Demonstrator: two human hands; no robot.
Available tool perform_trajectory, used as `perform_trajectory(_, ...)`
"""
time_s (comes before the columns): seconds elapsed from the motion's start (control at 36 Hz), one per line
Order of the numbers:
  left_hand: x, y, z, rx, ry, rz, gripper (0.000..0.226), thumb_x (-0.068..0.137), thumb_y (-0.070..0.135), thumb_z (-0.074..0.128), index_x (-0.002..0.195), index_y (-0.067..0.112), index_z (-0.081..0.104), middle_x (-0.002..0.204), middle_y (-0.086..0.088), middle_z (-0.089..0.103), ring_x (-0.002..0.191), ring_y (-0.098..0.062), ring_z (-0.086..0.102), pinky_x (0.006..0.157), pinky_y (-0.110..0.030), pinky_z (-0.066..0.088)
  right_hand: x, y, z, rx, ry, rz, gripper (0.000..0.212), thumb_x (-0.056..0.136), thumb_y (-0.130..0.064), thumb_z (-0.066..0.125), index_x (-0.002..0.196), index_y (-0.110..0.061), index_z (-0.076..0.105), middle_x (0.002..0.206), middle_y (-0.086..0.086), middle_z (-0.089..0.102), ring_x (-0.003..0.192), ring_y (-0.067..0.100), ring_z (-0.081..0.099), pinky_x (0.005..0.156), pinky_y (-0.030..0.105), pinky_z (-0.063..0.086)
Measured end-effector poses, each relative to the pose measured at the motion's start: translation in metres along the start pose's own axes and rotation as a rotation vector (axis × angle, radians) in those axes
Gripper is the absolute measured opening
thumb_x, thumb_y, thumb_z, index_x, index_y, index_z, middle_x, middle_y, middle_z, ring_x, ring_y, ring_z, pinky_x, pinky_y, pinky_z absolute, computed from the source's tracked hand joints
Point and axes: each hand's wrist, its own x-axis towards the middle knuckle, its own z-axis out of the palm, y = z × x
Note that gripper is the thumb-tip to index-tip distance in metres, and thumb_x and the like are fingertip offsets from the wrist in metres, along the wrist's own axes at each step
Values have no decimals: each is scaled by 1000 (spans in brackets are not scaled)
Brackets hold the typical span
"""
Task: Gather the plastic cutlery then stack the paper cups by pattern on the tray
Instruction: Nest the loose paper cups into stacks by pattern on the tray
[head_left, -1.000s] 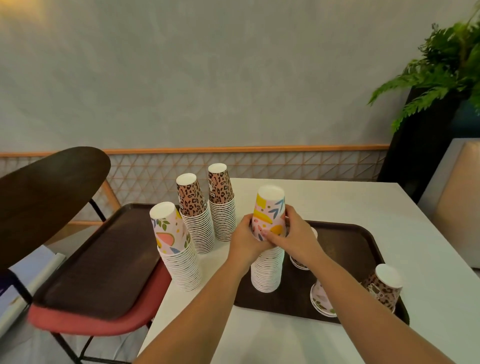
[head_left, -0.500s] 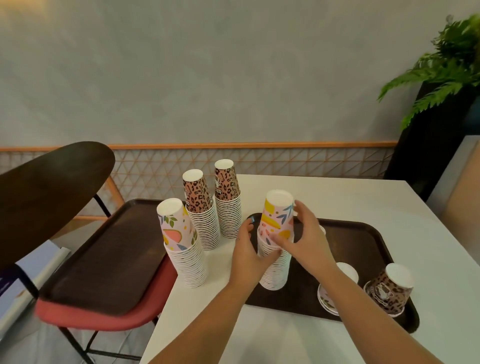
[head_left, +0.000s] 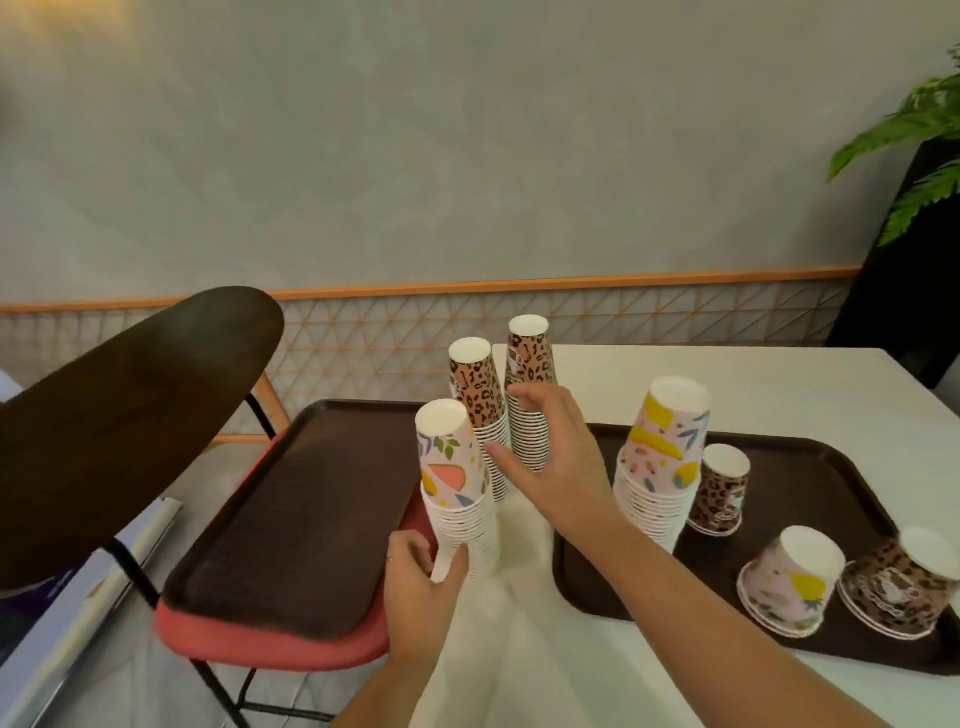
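Observation:
A tall stack of upside-down colourful cups (head_left: 655, 462) stands on the brown tray (head_left: 810, 467) on the white table. Off the tray, near the table's left edge, stands a second colourful stack (head_left: 457, 488); my left hand (head_left: 418, 597) grips its base. My right hand (head_left: 545, 457) hovers with spread fingers beside that stack, in front of two leopard-print stacks (head_left: 480, 415) (head_left: 530, 395). On the tray sit a small leopard stack (head_left: 719, 491), a short colourful stack (head_left: 789, 582) and a leaning leopard stack (head_left: 901, 587).
A second brown tray (head_left: 291, 514) lies on a red chair seat (head_left: 270, 642) left of the table, close to the left stack. The chair's dark backrest (head_left: 119, 405) rises at left. A plant (head_left: 914, 156) stands at the far right by the wall.
Both hands have let go of the colourful stack on the tray and moved left. My left hand now grips the other colourful stack's base. The camera has turned left.

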Motion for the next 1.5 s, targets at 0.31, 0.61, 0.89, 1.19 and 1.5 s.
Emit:
perform_trajectory(0.31,63,-8,-3,-117,-417,8,93,54,21,90,129,30,36,126,8,53,116,-10,52,100,-37,47,14,2,84,46,-138,308,86,65,-34,80,136,-28,31,131,-11,47,118,7,47,100,28,44)
perform_trajectory(0.61,74,-26,13,-190,-598,-4,82,51,2,89,115,32,49,112,11,62,107,-1,60,79,-15,51,4,8,86,95,-29,439,68,70,-26,79,127,-27,42,112,-13,59,104,2,55,87,16,44)
perform_trajectory(0.89,70,-44,24,-156,-660,-31,83,42,9,93,105,39,49,113,8,63,105,-10,61,82,-25,52,-10,2,69,127,25,494,60,71,-22,78,117,-35,41,106,-18,59,96,-9,55,75,0,42)
perform_trajectory(1.19,68,-31,8,-197,-724,24,82,29,31,87,104,28,54,109,1,67,104,-16,64,88,-42,54,-15,-10,43,226,134,533,52,71,-22,78,108,-41,47,100,-22,64,90,-10,62,72,7,49)
perform_trajectory(1.5,25,12,10,-199,-925,74,89,36,33,88,113,35,45,118,10,62,111,-7,59,94,-36,51,-31,-34,-6,297,161,435,42,69,-28,74,103,-37,50,95,-21,66,88,-5,65,69,12,52)
